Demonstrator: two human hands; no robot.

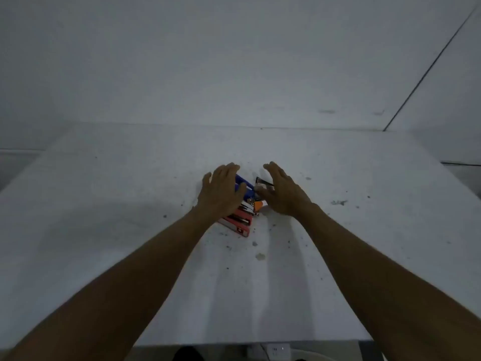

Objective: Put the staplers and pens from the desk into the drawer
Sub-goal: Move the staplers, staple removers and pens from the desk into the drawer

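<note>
white desk top point(104, 204), speckled with dark flecks and a few smudges, is filling the lower view. a plain pale wall point(208, 61) is rising behind it, with a thin dark line point(429, 66) running diagonally at the upper right.

i am reaching both bare forearms forward over the desk. my left hand point(221, 191) is lying palm down over the things bunched near the middle of the desk. its fingers are lying nearly straight and close together, the outermost one standing slightly apart, and they are gripping nothing that i can see. contact with what lies beneath cannot be confirmed. my right hand point(283, 194) is sitting just beside the left, turned inward, with fingers straight and pressed together, holding nothing.

items noted:
- a blue stapler point(243, 185) is lying partly covered by my left hand.
- a red stapler point(238, 222) is lying flat on the desk, nearest to me, beside the left wrist.
- a small orange stapler point(260, 205) is showing in the gap between the hands.
- a black, shiny-edged item point(264, 181) is lying just beyond it, against my right hand, too blurred to identify.

all four are crowding together, touching or nearly so. a white power strip point(277, 350) is showing below the desk's near edge.
</note>
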